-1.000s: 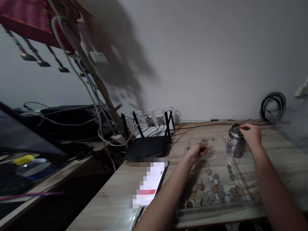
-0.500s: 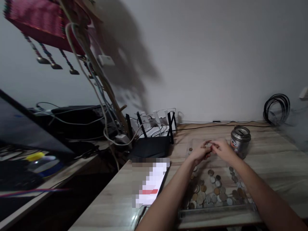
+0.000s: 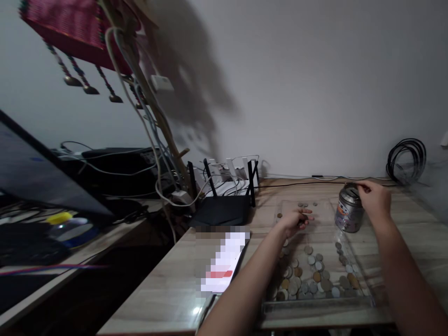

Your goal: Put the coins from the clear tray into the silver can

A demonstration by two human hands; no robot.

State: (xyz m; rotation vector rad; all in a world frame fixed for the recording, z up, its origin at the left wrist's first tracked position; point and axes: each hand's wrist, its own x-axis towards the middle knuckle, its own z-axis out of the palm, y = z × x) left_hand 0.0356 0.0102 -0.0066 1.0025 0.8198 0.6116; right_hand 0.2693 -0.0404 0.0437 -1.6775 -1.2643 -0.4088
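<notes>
A clear shallow tray lies on the wooden table with several loose coins heaped at its near end and a few at its far end. My left hand hovers over the tray's middle, fingers curled round what look like coins. A small metal tin with a slotted lid stands just right of the tray. My right hand is at the tin's top, fingers pinched at the slot; what they pinch is too small to see.
A black router with upright antennas sits at the table's back left, amid white plugs and tangled cables. A phone lies left of the tray. A coiled black cable hangs at the back right. A dark screen fills the left.
Half a second ago both hands met over the tray. My right hand has since moved right, back to the tin's lid, and my left has stayed over the tray.
</notes>
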